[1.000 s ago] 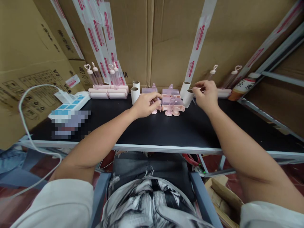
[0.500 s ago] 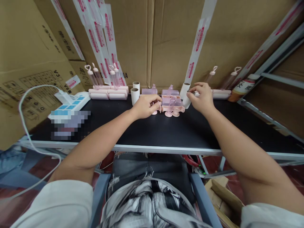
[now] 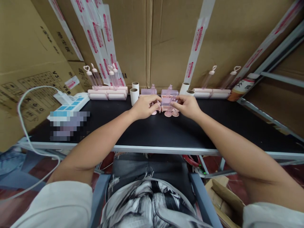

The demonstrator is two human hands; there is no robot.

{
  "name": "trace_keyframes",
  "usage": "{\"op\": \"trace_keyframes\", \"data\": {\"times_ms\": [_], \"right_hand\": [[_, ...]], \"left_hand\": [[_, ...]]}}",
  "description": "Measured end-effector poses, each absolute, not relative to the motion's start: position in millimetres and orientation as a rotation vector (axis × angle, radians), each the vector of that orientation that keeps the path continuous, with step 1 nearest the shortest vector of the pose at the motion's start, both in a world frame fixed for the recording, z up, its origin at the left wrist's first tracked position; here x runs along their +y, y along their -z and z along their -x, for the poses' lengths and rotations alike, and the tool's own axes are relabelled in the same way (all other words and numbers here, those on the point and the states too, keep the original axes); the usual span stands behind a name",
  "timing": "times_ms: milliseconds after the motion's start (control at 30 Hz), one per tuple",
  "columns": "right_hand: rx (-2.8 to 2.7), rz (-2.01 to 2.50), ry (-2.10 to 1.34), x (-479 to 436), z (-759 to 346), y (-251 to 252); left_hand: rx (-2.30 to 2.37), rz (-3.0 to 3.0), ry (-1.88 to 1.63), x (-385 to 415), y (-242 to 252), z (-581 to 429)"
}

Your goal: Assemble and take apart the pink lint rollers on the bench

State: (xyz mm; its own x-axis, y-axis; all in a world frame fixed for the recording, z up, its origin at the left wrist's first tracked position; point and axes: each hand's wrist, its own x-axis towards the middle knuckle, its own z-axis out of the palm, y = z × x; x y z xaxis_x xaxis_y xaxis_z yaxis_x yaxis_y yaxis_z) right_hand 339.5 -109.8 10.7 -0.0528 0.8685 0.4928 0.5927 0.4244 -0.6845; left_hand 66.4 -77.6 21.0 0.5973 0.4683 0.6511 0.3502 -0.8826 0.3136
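Note:
My left hand (image 3: 146,106) is at the near side of a cluster of pink plastic parts, thumb and fingers pinched together. What it holds is mostly hidden behind the fingers; a round pink base (image 3: 154,112) shows just under it. My right hand (image 3: 188,106) pinches a translucent pink bottle-shaped piece (image 3: 174,100), which stands upright above round pink bases (image 3: 168,114). Behind the hands are two lilac see-through blocks, a left one (image 3: 145,91) and a right one (image 3: 175,92), each with a small nozzle-like piece showing above it.
White cardboard tubes (image 3: 134,97) stand to the left, and others (image 3: 184,88) to the right. Pink rollers with heart-topped clear sticks (image 3: 117,95) line the back. A power strip (image 3: 76,103) with a white cable lies left; a bottle (image 3: 242,88) stands right. Cardboard (image 3: 171,41) walls the back.
My right hand has moved left and slightly down, from the right-hand white tubes to the translucent pink piece. A second tube now shows there. My left hand has stayed nearly still.

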Motion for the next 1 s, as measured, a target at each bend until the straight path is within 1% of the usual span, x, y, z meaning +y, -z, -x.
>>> {"op": "trace_keyframes", "data": {"times_ms": [67, 133, 267, 333, 367, 433, 500, 567, 633, 733, 800, 833, 1000], "right_hand": [[-1.607, 1.177, -0.458, -114, -338, -16], [-1.497, 1.064, -0.648, -121, -332, -22], [-1.518, 0.887, -1.129, -137, -315, -26], [-1.645, 0.864, -1.185, -140, -314, -27], [-1.731, 0.889, -1.105, -139, -317, -27], [-1.890, 1.042, -0.740, -134, -328, -28], [-1.975, 1.308, -0.312, -126, -342, -27], [-2.005, 1.598, -0.057, -117, -353, -22], [-2.032, 1.799, 0.019, -110, -358, -15], [-2.065, 1.861, 0.010, -105, -358, -8], [-2.059, 1.737, -0.052, -106, -358, -9], [-2.039, 1.632, -0.134, -108, -359, -10], [-1.765, 1.046, -0.927, -120, -356, -21]], "left_hand": [[0.674, -2.753, -1.228, -79, -21, -68], [0.606, -2.885, -1.281, -84, -22, -73], [0.418, -3.157, -1.115, -103, -26, -86], [0.358, -3.198, -1.057, -111, -29, -90], [0.333, -3.197, -1.042, -114, -30, -90], [0.313, -3.161, -1.001, -117, -31, -88], [0.365, -3.100, -0.898, -118, -32, -84], [0.466, -3.062, -0.730, -118, -32, -80], [0.554, -3.051, -0.541, -117, -32, -78], [0.597, -3.019, -0.358, -113, -31, -78], [0.630, -2.980, -0.321, -110, -30, -79], [0.662, -2.962, -0.327, -108, -29, -80], [0.943, -2.851, -0.439, -104, -28, -80]]}}
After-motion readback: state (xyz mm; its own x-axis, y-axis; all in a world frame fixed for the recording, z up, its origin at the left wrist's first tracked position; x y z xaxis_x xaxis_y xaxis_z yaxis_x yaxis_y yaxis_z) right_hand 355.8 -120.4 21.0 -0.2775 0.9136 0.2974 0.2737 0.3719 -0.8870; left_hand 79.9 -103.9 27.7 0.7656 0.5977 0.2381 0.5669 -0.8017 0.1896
